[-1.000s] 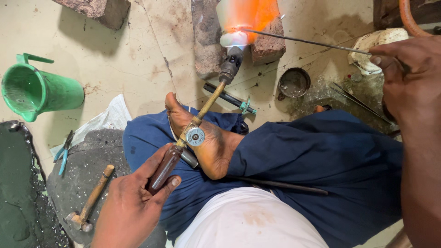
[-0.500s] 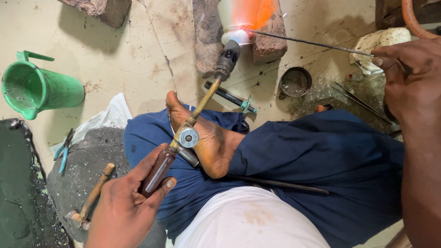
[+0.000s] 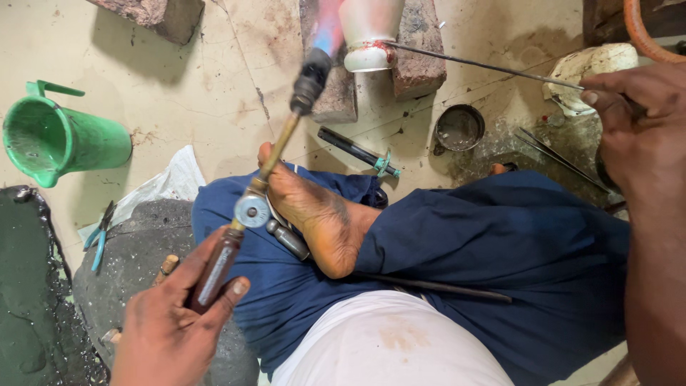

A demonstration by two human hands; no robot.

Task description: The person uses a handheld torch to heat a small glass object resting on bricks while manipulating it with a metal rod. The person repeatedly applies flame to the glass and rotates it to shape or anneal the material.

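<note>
Behind right hand [image 3: 643, 143], rod [image 3: 486, 66] end hidden; workpiece [image 3: 368, 32] cropped.

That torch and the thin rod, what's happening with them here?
A person sits cross-legged on the floor. The left hand grips a gas torch, its nozzle aimed at a pale metal cylinder propped between bricks. The right hand holds a thin rod whose tip touches the cylinder's lower rim. A green jug lies nearby.

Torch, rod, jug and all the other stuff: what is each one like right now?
Left hand: gripping the torch handle.
Torch: lit, flame beside the pale vessel.
Right hand: pinching the thin rod.
Thin rod: tip touching the pale vessel.
Pale vessel: upright between bricks.
Green jug: on its side.
</note>
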